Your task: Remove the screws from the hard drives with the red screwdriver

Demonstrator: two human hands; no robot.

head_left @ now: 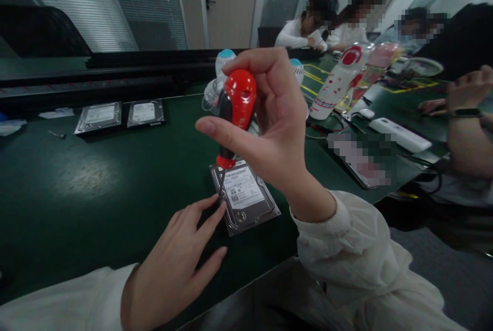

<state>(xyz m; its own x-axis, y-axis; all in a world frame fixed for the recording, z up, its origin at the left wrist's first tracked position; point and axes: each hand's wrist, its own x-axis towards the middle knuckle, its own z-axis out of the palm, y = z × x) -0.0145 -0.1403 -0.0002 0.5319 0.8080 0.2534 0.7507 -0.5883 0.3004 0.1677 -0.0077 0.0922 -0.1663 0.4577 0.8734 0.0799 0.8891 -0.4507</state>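
Note:
A screwdriver (pixel 243 97) with a red and black handle stands nearly upright, its thin shaft pointing down at the left edge of a hard drive (pixel 246 190). The handle is in my right hand (pixel 281 120), with fingers curled around its far side and top and the thumb across the near side. The drive lies label up on the table. My left hand (pixel 179 254) has its fingers stretched out, the foremost fingertips at the drive's left edge beside the shaft's tip. Its thumb is spread apart, below the drive. The exact contact at the tip is too small to make out.
Two more hard drives, one (pixel 99 117) and another (pixel 145 112), lie at the back left of the green table (pixel 96 182). To the right are a phone (pixel 360 161), a white bottle (pixel 335 82), a white power-bank-like block (pixel 400 135) and cables. A co-worker's arm (pixel 468 125) is at far right.

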